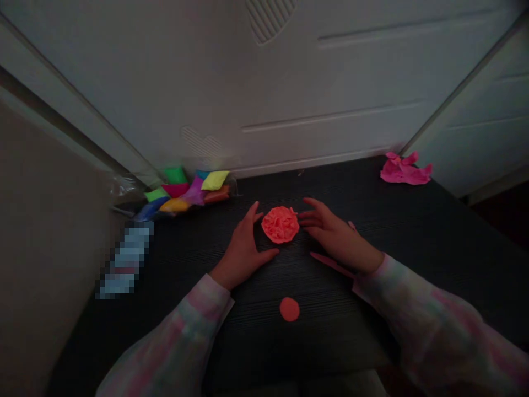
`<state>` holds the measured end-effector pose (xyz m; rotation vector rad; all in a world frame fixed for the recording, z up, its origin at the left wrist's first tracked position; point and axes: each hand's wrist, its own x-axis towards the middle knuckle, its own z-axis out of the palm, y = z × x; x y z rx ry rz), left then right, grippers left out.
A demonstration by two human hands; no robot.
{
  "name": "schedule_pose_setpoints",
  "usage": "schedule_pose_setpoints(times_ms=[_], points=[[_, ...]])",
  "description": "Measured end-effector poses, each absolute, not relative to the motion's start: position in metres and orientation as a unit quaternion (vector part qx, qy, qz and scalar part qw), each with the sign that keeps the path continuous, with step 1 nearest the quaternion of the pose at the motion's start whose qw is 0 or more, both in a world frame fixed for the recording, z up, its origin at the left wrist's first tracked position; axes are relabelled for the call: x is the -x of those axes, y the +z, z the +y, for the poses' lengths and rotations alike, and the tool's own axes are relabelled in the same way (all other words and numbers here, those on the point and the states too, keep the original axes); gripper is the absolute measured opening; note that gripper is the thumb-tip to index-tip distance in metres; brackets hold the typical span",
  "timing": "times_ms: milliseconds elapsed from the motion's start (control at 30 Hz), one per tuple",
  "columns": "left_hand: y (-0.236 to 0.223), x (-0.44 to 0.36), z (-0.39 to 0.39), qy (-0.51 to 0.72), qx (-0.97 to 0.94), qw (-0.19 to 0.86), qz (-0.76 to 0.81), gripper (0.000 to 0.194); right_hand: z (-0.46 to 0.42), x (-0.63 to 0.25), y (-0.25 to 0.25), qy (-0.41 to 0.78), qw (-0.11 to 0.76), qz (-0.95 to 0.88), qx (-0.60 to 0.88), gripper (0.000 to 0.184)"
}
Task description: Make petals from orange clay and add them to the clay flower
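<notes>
A round, ruffled orange-red clay piece [280, 224] lies on the dark table [413, 231]. My left hand [243, 248] rests on the table just left of it, fingers spread and curved toward it, thumb near its lower edge. My right hand [336, 234] lies to its right, fingers stretched out and touching or nearly touching its edge. A thin pink stick-like tool [333, 264] lies under my right wrist. A small flat orange-red clay disc [289, 309] sits nearer to me.
A pile of coloured clay packets [185, 193] in a clear bag lies at the back left. A crumpled pink wrapper [405, 170] sits at the back right. A white panelled wall [289, 82] stands behind the table. A blurred object [126, 259] lies on the left.
</notes>
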<state>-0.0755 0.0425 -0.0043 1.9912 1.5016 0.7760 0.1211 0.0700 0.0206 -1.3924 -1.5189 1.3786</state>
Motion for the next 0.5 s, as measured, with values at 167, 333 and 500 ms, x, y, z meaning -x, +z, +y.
schedule_pose_setpoints(times_ms=[167,333,500], points=[[-0.005,0.066,0.044,0.288,-0.741,0.25,0.553,0.091,0.065,-0.115,0.024,0.604,0.312,-0.502,0.535,0.054],[-0.004,0.067,0.042,0.314,-0.723,0.279,0.549,0.087,0.061,-0.117,0.028,0.629,0.282,-0.463,0.558,0.049],[-0.002,0.068,0.037,0.349,-0.696,0.334,0.531,0.086,0.059,-0.118,0.03,0.644,0.296,-0.443,0.549,0.047]])
